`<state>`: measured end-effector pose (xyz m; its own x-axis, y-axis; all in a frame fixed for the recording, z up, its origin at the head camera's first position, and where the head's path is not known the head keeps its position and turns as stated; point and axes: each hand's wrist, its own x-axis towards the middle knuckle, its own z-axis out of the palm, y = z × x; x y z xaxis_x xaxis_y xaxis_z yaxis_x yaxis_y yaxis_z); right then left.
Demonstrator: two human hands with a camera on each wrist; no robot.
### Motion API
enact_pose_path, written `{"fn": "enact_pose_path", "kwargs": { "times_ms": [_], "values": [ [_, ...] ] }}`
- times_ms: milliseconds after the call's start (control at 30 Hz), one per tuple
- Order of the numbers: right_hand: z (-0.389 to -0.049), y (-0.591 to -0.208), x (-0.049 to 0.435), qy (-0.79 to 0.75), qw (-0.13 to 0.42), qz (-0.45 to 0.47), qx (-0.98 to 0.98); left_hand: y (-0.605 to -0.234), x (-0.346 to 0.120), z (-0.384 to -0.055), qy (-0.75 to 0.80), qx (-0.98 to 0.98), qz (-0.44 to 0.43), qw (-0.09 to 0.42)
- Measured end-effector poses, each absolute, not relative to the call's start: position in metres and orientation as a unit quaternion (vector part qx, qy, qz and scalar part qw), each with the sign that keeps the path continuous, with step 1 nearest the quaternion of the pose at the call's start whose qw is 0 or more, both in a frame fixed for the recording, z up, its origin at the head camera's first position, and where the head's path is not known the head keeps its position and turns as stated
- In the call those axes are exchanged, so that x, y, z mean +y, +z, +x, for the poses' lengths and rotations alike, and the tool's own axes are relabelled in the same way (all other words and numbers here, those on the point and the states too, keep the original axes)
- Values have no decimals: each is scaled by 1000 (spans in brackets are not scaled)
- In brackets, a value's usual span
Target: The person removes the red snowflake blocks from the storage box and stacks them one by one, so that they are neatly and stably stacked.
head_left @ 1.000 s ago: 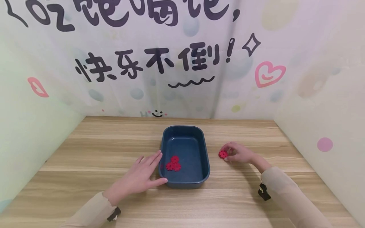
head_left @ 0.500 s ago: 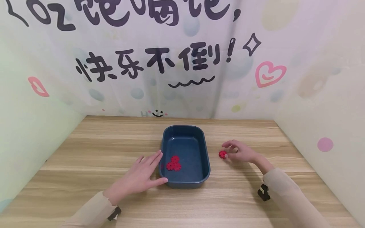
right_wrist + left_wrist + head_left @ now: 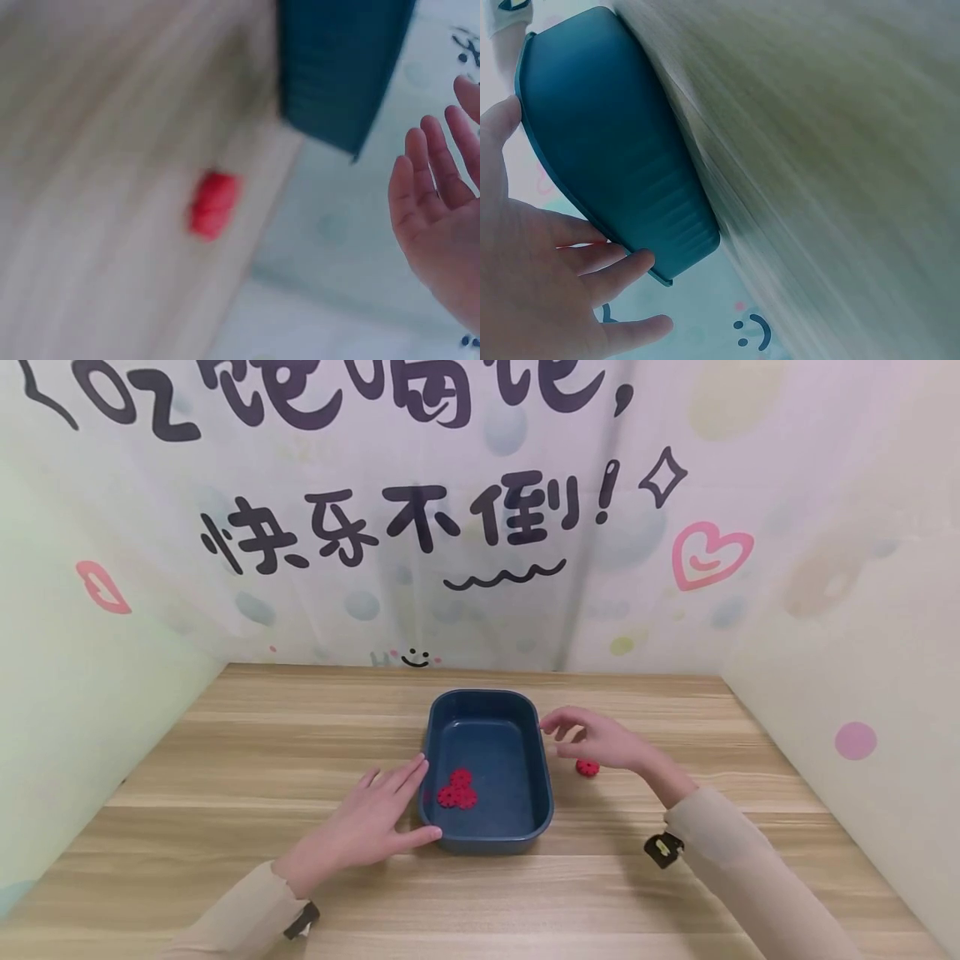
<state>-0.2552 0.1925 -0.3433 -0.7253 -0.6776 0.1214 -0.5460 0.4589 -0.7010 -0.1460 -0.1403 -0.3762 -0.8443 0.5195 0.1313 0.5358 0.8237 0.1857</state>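
A dark blue rectangular bin (image 3: 502,760) stands on the table in the head view, with a few red notched plastic discs (image 3: 466,797) lying in its near left part. My left hand (image 3: 363,823) rests along its left rim, fingers straight; in the left wrist view the fingertips (image 3: 641,262) touch the rim. My right hand (image 3: 604,743) hovers by the bin's right rim, fingers loosely bent, holding nothing. Right of the bin, below that hand, sits a small stack of red discs (image 3: 588,768). This stack (image 3: 214,204) looks blurred in the right wrist view.
The wood-grain table (image 3: 300,718) spreads around the bin. A printed cloth wall (image 3: 360,635) closes off the back, and pale side walls stand left and right. A black camera mount (image 3: 663,850) hangs at the right wrist.
My right hand has let go of the red disc stack and moved left and away from me, towards the bin's right rim. The stack stays on the table. My left hand has not moved.
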Motion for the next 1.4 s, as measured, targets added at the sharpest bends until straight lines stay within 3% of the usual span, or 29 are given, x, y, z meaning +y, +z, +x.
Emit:
{"fn": "enact_pose_path", "kwargs": {
  "times_ms": [200, 433, 767, 1400],
  "values": [
    [-264, -317, 152, -325, 145, -403, 843, -376, -141, -146, -108, -955, -274, 35],
    [-280, -295, 111, -290, 271, -389, 832, -377, -141, -146, -108, -955, -275, 36],
    [-295, -309, 67, -246, 367, -320, 838, -376, -140, -146, -110, -954, -275, 39],
    [-296, -361, 42, -178, 405, -253, 860, -376, -140, -146, -116, -954, -275, 40]
  ]
}}
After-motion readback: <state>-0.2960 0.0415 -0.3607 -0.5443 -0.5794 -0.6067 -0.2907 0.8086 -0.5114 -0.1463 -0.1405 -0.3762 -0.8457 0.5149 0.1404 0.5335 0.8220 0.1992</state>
